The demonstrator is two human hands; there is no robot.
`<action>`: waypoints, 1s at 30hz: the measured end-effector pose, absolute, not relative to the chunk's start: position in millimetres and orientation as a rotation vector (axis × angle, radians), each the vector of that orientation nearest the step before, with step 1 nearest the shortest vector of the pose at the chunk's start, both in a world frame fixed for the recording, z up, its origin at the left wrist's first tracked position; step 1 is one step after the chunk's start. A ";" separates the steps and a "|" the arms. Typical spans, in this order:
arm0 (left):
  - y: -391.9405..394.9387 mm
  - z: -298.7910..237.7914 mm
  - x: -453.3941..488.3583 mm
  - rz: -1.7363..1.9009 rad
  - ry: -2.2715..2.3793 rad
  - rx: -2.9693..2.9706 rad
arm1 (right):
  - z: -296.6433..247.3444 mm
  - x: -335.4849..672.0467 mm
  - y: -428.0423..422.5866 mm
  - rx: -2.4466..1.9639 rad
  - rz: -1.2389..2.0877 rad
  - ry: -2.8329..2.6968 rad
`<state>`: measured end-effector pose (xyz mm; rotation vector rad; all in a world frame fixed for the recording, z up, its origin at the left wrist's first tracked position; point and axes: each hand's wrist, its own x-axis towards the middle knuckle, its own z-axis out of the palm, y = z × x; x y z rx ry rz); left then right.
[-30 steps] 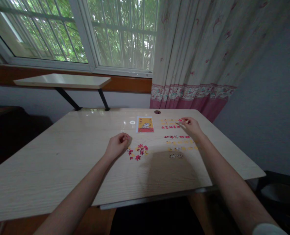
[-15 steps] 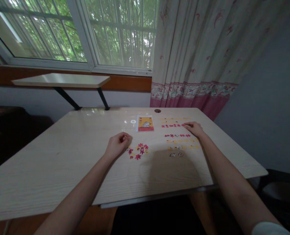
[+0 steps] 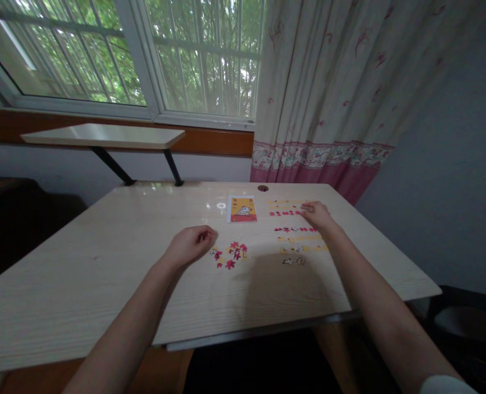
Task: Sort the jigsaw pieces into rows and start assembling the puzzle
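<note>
My left hand (image 3: 189,244) rests on the wooden table (image 3: 103,257) in a loose fist, just left of a small loose heap of red and yellow puzzle pieces (image 3: 230,254). My right hand (image 3: 317,214) lies palm down at the right end of a row of red pieces (image 3: 284,213), fingertips touching the row. Below it run more sorted rows: red (image 3: 294,229), yellow (image 3: 298,238), yellow (image 3: 302,249), and a short white-patterned pair (image 3: 294,261). A small orange picture card (image 3: 242,208) with a white animal lies between the hands, farther back.
A round cable hole (image 3: 262,188) sits at the table's far edge. Behind stand a window (image 3: 144,54), a narrow shelf (image 3: 103,135) on black brackets, and a floral curtain (image 3: 329,87). A dark seat (image 3: 460,323) is at the right.
My right hand moved from the top yellow row back and a little left to the red row's end. My left hand drifted slightly left, away from the heap, still curled.
</note>
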<state>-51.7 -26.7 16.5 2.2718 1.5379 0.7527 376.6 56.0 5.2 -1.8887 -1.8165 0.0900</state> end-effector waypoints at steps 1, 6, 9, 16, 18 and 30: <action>-26.3 17.5 -55.0 0.708 1.514 2.281 | 10.0 362.5 55.4 -1.830 0.065 -1.861; -26.3 18.9 -63.1 0.595 1.358 2.243 | 35.4 271.2 33.5 -1.281 0.108 -2.276; -26.9 20.3 -61.8 0.549 1.242 2.259 | 40.0 221.5 11.2 -1.048 0.161 -2.444; -26.6 21.6 -59.2 0.550 1.099 2.317 | 17.0 173.0 -14.9 -0.881 0.318 -2.556; -27.8 23.6 -56.9 0.553 1.106 2.300 | 9.8 172.8 -18.9 -0.909 0.313 -2.509; -30.8 22.7 -48.7 0.573 1.122 2.187 | -2.7 163.5 -33.9 -0.974 0.190 -2.446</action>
